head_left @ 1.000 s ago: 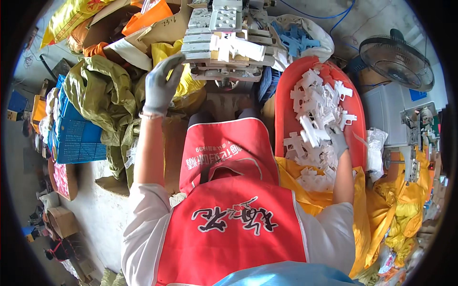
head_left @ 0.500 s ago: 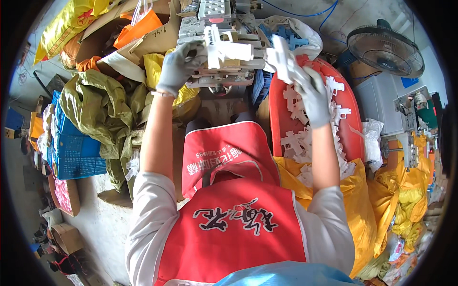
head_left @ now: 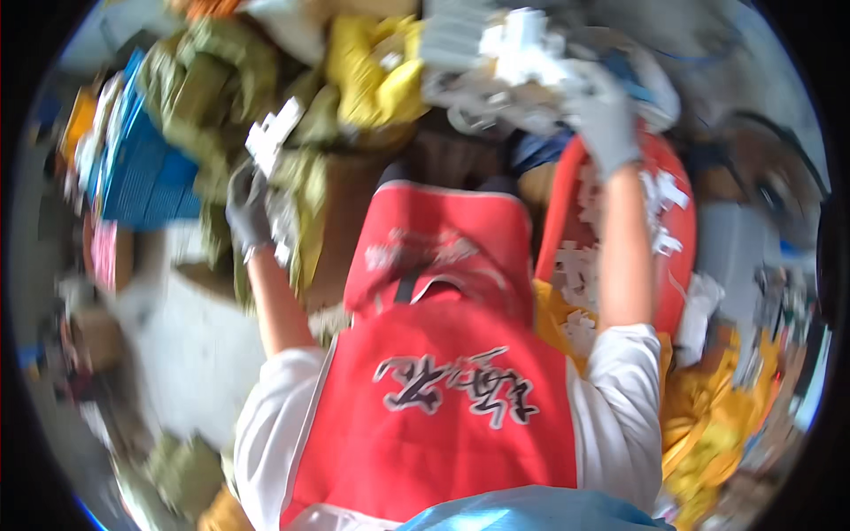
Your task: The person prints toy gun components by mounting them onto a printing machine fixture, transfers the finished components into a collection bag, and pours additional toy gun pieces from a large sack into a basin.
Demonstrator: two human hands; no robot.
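My left hand (head_left: 248,211), in a grey glove, is out to the left with its fingers curled. A white plastic toy pistol (head_left: 273,134) is at its fingertips, in front of the olive sack. At the top, my gloved right hand (head_left: 604,119) is closed about the right end of another white toy pistol (head_left: 522,49), on or just above the grey metal machine (head_left: 456,40). Motion blur hides the exact finger contact on both pieces. More white toy pistols (head_left: 577,265) lie in the red basin (head_left: 551,234) under my right forearm.
A yellow bag (head_left: 359,75) and the olive sack (head_left: 208,75) lie left of the machine. A blue crate (head_left: 146,181) stands farther left, above pale floor (head_left: 190,327). At the right are a fan (head_left: 775,173) and yellow-orange sacking (head_left: 717,416).
My left hand has swung from the machine down and left, with a toy pistol at its fingers. My right hand has brought its toy pistol to the machine. The whole view has shifted.
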